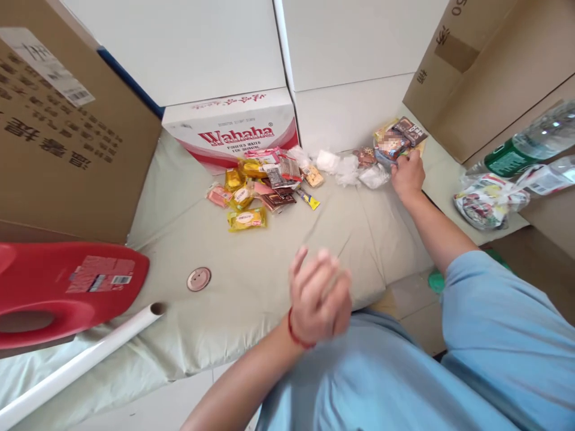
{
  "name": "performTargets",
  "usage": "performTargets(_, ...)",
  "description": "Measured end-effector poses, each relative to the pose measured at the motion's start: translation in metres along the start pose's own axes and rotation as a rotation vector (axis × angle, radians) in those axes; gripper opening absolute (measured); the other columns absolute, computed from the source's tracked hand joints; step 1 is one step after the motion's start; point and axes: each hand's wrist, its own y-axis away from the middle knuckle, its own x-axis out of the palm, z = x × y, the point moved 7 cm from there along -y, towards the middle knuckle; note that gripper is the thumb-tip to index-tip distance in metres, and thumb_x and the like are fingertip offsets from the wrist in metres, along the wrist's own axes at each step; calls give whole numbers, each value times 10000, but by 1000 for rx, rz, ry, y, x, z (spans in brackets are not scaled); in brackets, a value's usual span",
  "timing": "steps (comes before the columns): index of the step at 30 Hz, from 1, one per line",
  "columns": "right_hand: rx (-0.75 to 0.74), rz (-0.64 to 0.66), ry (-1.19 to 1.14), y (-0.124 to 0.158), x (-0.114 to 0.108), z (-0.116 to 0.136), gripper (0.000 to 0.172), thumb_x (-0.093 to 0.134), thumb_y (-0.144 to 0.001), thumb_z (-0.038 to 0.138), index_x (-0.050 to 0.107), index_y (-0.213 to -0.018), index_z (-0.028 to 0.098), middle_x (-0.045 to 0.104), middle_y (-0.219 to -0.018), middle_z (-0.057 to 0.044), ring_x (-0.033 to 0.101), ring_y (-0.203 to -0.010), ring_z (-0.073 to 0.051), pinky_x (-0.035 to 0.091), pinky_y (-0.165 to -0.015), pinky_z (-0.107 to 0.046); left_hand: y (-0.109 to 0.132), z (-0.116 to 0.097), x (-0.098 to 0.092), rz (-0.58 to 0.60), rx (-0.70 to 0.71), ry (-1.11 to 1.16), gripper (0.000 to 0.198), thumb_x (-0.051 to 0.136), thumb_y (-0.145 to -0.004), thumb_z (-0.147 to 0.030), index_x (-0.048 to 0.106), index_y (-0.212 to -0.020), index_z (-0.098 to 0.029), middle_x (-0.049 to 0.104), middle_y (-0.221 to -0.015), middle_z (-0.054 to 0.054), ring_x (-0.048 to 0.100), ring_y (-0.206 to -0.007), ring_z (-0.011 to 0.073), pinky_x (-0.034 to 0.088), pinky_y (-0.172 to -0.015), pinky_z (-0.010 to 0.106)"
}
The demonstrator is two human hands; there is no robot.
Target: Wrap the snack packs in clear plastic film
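Observation:
My right hand reaches to the far right, its fingers closed at the lower edge of a colourful snack packet. Part of the grip is hidden behind the hand. A dark brown packet lies against that packet, and crumpled clear wrappers are just left of the hand. My left hand, with a red cord at the wrist, hovers before my body, its fingers curled and slightly blurred; nothing shows in it. Further off, yellow-wrapped cakes and several other snack packets form a pile.
Behind the pile stands a Wahaha water carton. Large cardboard boxes flank the cloth-covered surface. At left lie a red jug, a white tube and a round pinkish disc. A green-labelled bottle and a knotted plastic bag are at right.

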Motion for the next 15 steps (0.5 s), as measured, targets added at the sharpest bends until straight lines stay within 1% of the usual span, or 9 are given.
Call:
performTargets(3, -31, 6, -31, 19, -5, 3, 210, 545, -997, 299, 678, -1012, 137, 548, -1233, -165, 536, -1151, -285, 480, -990, -439, -69, 30, 57, -18, 74, 27, 491, 434, -1020, -219, 451, -1510, -247, 402, -1631, 182, 516, -1412, 272, 483, -1138, 504)
performTargets(4, -45, 10, -19, 27, -7, 4, 220, 532, -1003, 304, 679, -1012, 140, 555, -1225, -160, 539, -1131, -278, 482, -973, -421, -93, 35, 80, 21, 96, 35, 531, 430, -1013, -209, 418, -1543, -229, 357, -1664, 188, 544, -1379, 266, 505, -1104, 466)
performTargets(6, -68, 15, 23, 41, -13, 5, 222, 522, -1004, 312, 680, -1008, 156, 571, -1207, -146, 551, -1089, -271, 492, -920, -387, -137, 44, 127, 163, 106, 31, 626, 453, -982, -198, 356, -1599, -228, 282, -1710, 175, 581, -1327, 273, 533, -1027, 424)
performTargets(8, -80, 24, 76, 52, -19, 0, 215, 527, -995, 319, 682, -993, 170, 586, -1186, -141, 563, -1043, -272, 497, -857, -362, -172, 56, 168, 302, 46, -20, 719, 497, -951, -201, 290, -1637, -260, 327, -1693, 155, 613, -1271, 287, 548, -921, 396)
performTargets(9, -81, 31, 100, 55, -21, -4, 216, 529, -992, 321, 685, -987, 171, 592, -1174, -143, 567, -1020, -272, 496, -828, -354, -184, 63, 187, 392, 8, -58, 738, 510, -945, -205, 275, -1644, -257, 406, -1643, 162, 644, -1199, 282, 545, -878, 385)
performTargets(10, -79, 37, 122, 57, -23, -10, 218, 531, -988, 321, 687, -983, 170, 598, -1163, -147, 570, -998, -272, 493, -805, -351, -191, 71, 202, 479, -25, -101, 712, 501, -947, -193, 307, -1631, -239, 499, -1563, 168, 663, -1134, 275, 536, -848, 376)
performTargets(11, -74, 38, 140, 56, -25, -17, 218, 535, -982, 319, 691, -979, 166, 601, -1153, -151, 572, -975, -271, 489, -788, -351, -195, 79, 213, 548, -44, -137, 642, 477, -954, -170, 390, -1589, -211, 581, -1463, 169, 672, -1077, 267, 523, -832, 370)
performTargets(13, -53, 20, 161, 48, -28, -33, 216, 544, -972, 310, 697, -968, 157, 602, -1130, -154, 573, -935, -267, 483, -775, -359, -192, 91, 220, 617, -47, -172, 466, 412, -963, -109, 612, -1381, -155, 673, -1267, 161, 667, -1015, 255, 498, -829, 363)
performTargets(15, -22, -14, 162, 30, -28, -50, 195, 568, -955, 298, 698, -945, 154, 597, -1107, -146, 569, -900, -258, 477, -781, -367, -177, 100, 212, 619, -35, -177, 368, 392, -967, -85, 715, -1134, -144, 690, -1161, 148, 653, -1002, 247, 478, -837, 354)
